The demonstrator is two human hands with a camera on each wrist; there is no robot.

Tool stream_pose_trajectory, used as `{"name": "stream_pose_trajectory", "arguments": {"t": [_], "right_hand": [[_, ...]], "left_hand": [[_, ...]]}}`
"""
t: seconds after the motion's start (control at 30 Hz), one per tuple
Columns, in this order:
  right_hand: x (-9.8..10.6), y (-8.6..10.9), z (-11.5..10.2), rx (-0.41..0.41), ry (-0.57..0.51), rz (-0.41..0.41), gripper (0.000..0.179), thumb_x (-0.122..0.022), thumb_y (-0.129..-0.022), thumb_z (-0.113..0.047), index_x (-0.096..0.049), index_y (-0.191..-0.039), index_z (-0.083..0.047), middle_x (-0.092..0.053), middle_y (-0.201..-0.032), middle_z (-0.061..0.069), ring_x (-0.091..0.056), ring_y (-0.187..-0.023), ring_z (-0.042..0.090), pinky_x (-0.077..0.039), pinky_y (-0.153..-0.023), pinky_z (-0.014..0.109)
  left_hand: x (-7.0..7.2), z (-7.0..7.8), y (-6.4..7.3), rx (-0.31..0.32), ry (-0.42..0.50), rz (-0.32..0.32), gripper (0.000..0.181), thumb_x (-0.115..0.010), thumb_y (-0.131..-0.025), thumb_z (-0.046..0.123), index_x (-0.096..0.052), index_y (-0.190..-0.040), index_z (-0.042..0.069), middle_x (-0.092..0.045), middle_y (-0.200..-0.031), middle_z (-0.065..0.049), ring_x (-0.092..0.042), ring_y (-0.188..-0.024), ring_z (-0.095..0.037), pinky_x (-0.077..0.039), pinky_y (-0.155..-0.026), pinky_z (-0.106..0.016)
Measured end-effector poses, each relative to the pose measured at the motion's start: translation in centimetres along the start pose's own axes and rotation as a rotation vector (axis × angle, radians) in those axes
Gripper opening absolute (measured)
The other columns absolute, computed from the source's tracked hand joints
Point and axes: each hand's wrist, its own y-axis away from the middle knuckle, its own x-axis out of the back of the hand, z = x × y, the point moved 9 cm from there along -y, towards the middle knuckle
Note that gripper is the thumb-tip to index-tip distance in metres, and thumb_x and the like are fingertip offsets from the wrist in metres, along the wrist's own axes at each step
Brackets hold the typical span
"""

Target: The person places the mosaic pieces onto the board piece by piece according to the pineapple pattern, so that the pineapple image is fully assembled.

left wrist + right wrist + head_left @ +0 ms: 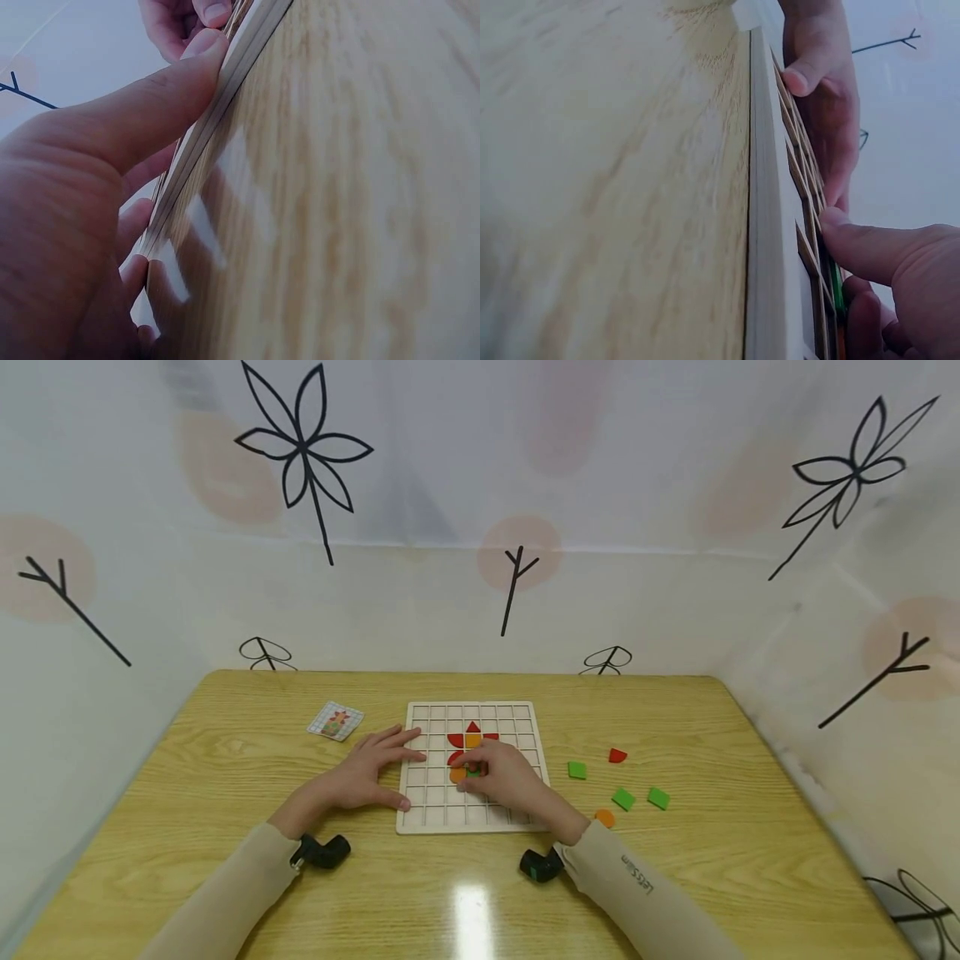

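Note:
A white grid board [431, 818] lies on the table. My left hand [363, 774] rests at its left edge, fingers spread, fingertips and thumb on the rim. Over the board's middle, my right hand [513, 777] pinches an orange round piece [457, 775] between thumb and index finger, down at a cell. Around it sit a red triangle [472, 727], an orange square [472, 741], red curved pieces [456, 741] and a green piece [472, 772], partly covered by the right hand. In the right wrist view the right thumb [870, 244] touches the grid; the orange piece is mostly hidden there.
A small picture card [335, 721] with a flower pattern on a grid lies left of the board. To the right are several loose pieces: green squares [622, 799], a red curved piece [617, 756] and an orange circle [604, 818]. A patterned cloth [420, 610] hangs behind the table.

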Motion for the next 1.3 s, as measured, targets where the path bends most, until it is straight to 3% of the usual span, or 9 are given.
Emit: {"name": "stream_pose_trajectory", "arguments": {"t": [0.2,0.43,0.77,0.87,1.1,1.3], "right_hand": [[0.0,-0.1,0.1,0.0,-0.014,-0.001,0.025,-0.08,-0.086,-0.023,-0.076,-0.111,-0.023,-0.057,-0.085,-0.008,-0.051,-0.069,0.011,-0.044,-0.063,0.029],[0.3,0.0,0.0,0.019,-0.029,0.024,0.01,-0.074,-0.092,-0.018,-0.077,-0.101,-0.021,-0.058,-0.08,-0.01,-0.052,-0.067,0.01,-0.044,-0.061,0.028],[0.2,-0.1,-0.1,0.034,-0.004,0.027,0.008,-0.074,-0.091,-0.019,-0.078,-0.098,-0.023,-0.058,-0.079,-0.01,-0.051,-0.068,0.009,-0.043,-0.061,0.027],[0.3,-0.1,0.2,0.011,-0.056,0.021,0.009,-0.073,-0.093,-0.02,-0.077,-0.1,-0.023,-0.06,-0.081,-0.01,-0.052,-0.071,0.011,-0.044,-0.063,0.028],[1.7,0.1,1.8,-0.032,-0.291,0.064,0.013,-0.069,-0.096,-0.018,-0.076,-0.106,-0.018,-0.069,-0.095,-0.006,-0.057,-0.079,0.016,-0.047,-0.067,0.029],[4.5,1.1,2.3,-0.032,-0.321,0.105,0.017,-0.066,-0.098,-0.015,-0.075,-0.111,-0.009,-0.071,-0.099,0.002,-0.058,-0.081,0.019,-0.046,-0.064,0.026]], "left_hand": [[0.0,0.1,0.0,-0.002,-0.004,-0.001,0.069,-0.081,-0.08,0.045,-0.06,-0.139,0.018,-0.025,-0.163,-0.008,-0.01,-0.15,-0.039,-0.009,-0.11,-0.068],[0.0,0.0,0.0,-0.006,-0.014,0.002,0.07,-0.081,-0.08,0.046,-0.06,-0.14,0.018,-0.024,-0.163,-0.008,-0.01,-0.15,-0.039,-0.009,-0.11,-0.069],[-0.1,0.0,0.0,-0.009,-0.014,0.004,0.069,-0.081,-0.08,0.046,-0.06,-0.139,0.018,-0.025,-0.163,-0.009,-0.01,-0.15,-0.04,-0.009,-0.109,-0.07],[-0.1,0.0,0.0,-0.011,-0.012,0.005,0.069,-0.081,-0.08,0.046,-0.06,-0.139,0.018,-0.025,-0.163,-0.009,-0.01,-0.149,-0.04,-0.009,-0.109,-0.069],[-0.2,-0.3,0.0,-0.006,-0.008,0.001,0.069,-0.08,-0.08,0.048,-0.06,-0.139,0.02,-0.025,-0.163,-0.007,-0.01,-0.15,-0.038,-0.009,-0.111,-0.068],[-0.1,-0.3,0.0,-0.017,-0.013,0.005,0.069,-0.081,-0.08,0.047,-0.059,-0.139,0.02,-0.024,-0.163,-0.006,-0.009,-0.15,-0.038,-0.009,-0.111,-0.067]]}}
